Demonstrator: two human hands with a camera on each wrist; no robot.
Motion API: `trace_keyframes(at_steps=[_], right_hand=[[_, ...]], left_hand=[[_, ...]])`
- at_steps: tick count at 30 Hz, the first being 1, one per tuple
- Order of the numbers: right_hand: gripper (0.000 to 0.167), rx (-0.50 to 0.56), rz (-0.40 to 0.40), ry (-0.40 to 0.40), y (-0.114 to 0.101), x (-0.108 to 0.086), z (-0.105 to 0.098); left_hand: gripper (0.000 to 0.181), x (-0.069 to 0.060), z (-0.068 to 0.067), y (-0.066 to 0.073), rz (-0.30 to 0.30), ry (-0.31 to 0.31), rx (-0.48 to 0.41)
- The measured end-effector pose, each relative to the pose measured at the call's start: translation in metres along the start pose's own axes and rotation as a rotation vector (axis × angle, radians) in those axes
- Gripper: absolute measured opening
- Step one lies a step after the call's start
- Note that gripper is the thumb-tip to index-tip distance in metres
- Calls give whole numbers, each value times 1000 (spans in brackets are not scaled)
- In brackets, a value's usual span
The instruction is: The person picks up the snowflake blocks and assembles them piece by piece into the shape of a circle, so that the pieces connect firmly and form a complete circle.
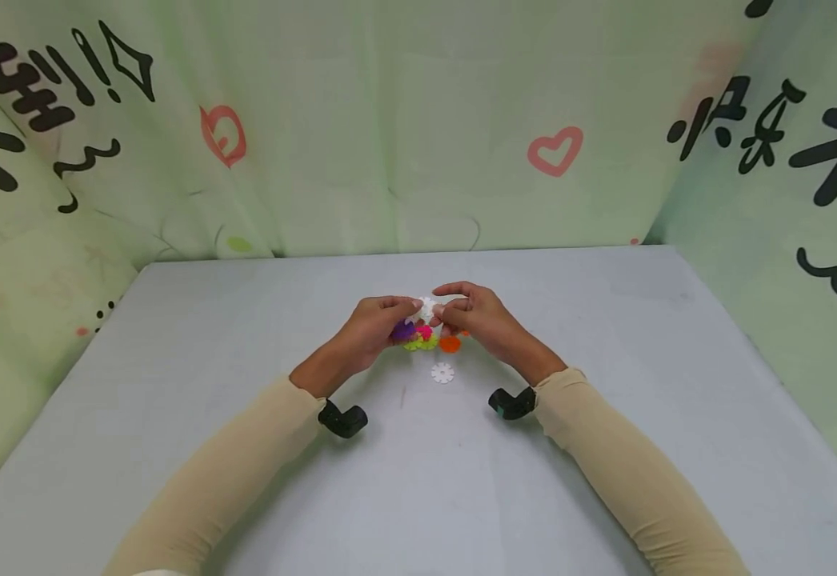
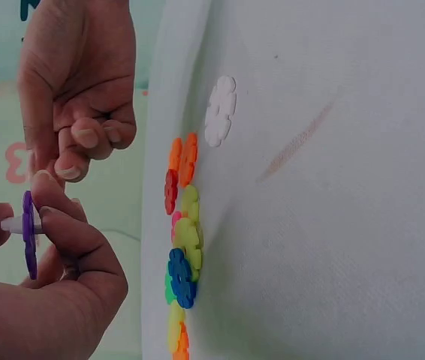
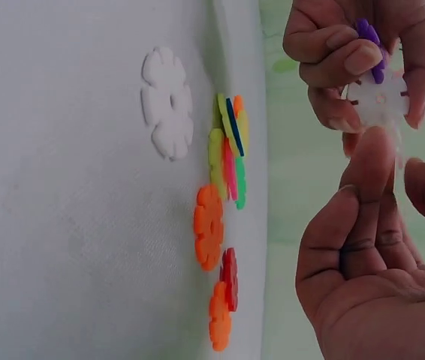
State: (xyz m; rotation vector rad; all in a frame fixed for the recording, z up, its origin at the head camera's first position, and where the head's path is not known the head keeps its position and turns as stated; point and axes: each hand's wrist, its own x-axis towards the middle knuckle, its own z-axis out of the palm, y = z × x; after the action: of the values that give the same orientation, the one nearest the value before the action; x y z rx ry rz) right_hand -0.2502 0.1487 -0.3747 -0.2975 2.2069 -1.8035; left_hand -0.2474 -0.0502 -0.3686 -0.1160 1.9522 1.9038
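My left hand [image 1: 371, 328] pinches a purple notched building disc [image 2: 29, 234] slotted with a white notched disc [image 3: 379, 99]. Close against it, my right hand [image 1: 486, 320] has its thumb at the white disc's lower edge, where another thin whitish piece [image 3: 397, 142] shows, mostly hidden by the fingers. The right index finger stands extended, apart from the thumb. Below the hands, a loose white disc [image 1: 443, 373] lies flat on the table.
On the white-covered table [image 1: 426, 496] lies a cluster of discs: orange [image 3: 209, 227], red [image 3: 230, 279], yellow-green [image 2: 188, 244], blue [image 2: 182, 278], pink and green. A printed curtain [image 1: 390, 120] stands behind the table and at both sides.
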Motion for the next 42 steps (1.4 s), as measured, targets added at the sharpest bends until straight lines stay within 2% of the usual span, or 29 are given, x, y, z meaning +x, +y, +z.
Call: trace_keyframes(at_steps=[3,7,11,15,18,20,25,32,42], right_hand=[[33,-95,13,37,2,1,-2],[28,-292,39,110,6,4,-11],[28,-404,81,142,9,9,-20],[29,-465,121,112,16,17,-22],[29,-527,142,91,22,23,-19],[29,-568,157,78,24,25,-16],[32,-656,177,60,23,27,-10],[21,-660,137,94,19,22,-10],[17,-505,18,111,7,12,-10]], left_hand=[[37,0,-2,0,-40,-2,-28],[36,0,-3,0,-76,9,-34],[36,-2,-5,-1,-88,-21,-51],[38,-5,-4,-4,-90,-78,-105],[41,-7,-2,-7,-101,-83,-134],[38,-6,0,-8,-113,-81,-128],[38,-4,0,-12,-115,-105,-52],[40,-6,-4,-12,-82,-109,-47],[36,-7,-2,-9,-113,-92,-19]])
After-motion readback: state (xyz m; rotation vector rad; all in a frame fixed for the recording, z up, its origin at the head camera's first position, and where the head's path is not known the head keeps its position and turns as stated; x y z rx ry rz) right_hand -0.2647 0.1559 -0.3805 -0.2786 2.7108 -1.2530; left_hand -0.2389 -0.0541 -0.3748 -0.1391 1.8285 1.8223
